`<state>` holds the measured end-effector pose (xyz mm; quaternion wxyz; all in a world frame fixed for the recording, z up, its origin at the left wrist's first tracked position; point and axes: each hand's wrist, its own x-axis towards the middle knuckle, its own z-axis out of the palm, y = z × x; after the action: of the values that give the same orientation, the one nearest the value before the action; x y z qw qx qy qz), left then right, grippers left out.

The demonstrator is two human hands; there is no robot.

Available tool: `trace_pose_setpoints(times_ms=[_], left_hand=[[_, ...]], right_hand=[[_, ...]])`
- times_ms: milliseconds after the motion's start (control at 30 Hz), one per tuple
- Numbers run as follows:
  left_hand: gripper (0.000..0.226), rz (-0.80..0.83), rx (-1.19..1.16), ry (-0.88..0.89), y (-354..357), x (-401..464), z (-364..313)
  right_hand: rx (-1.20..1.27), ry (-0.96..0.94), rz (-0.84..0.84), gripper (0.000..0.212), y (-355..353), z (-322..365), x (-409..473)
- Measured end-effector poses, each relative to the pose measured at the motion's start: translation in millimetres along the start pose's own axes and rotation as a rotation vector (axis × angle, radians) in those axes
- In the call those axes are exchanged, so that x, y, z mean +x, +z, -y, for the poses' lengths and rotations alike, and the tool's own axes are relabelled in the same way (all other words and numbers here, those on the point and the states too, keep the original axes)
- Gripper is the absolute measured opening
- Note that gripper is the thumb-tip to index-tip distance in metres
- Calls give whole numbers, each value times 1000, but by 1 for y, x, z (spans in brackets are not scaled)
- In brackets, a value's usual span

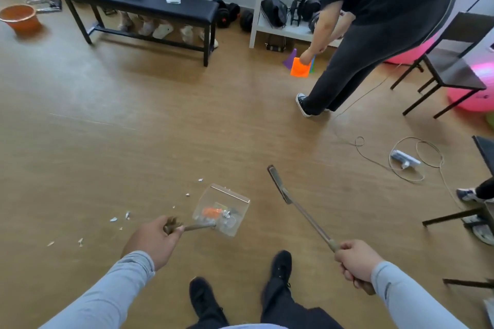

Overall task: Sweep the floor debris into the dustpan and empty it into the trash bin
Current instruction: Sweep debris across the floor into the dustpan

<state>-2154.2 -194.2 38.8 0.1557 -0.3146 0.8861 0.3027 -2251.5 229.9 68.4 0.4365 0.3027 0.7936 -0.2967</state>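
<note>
My left hand (152, 242) grips the handle of a clear dustpan (222, 209) held just above the wooden floor. Orange and white scraps lie inside it. My right hand (357, 262) grips the long handle of a broom (302, 211), whose narrow head (278, 184) points away from me, to the right of the dustpan. Small white bits of debris (120, 218) are scattered on the floor left of the dustpan. An orange bin (21, 19) stands at the far left.
A black bench (139, 5) with seated people behind it stands at the back. A person in black bends over orange and purple cones (299, 65). A power strip with cables (405, 159) lies right; dark chairs (449, 72) and pink balls are beyond.
</note>
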Motion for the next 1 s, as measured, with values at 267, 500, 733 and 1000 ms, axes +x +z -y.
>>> trace_pose_setpoints(times_ms=[267, 500, 733, 1000], left_hand=[[33, 82, 68, -21, 59, 44, -8], [35, 175, -97, -108, 113, 39, 40], [33, 249, 117, -81, 106, 35, 29], [25, 262, 299, 16, 118, 119, -64]], right_hand=[[-121, -84, -16, 18, -36, 40, 57], [-168, -37, -26, 31, -12, 53, 105], [-144, -6, -11, 38, 13, 58, 103], [-268, -55, -32, 48, 49, 81, 111]])
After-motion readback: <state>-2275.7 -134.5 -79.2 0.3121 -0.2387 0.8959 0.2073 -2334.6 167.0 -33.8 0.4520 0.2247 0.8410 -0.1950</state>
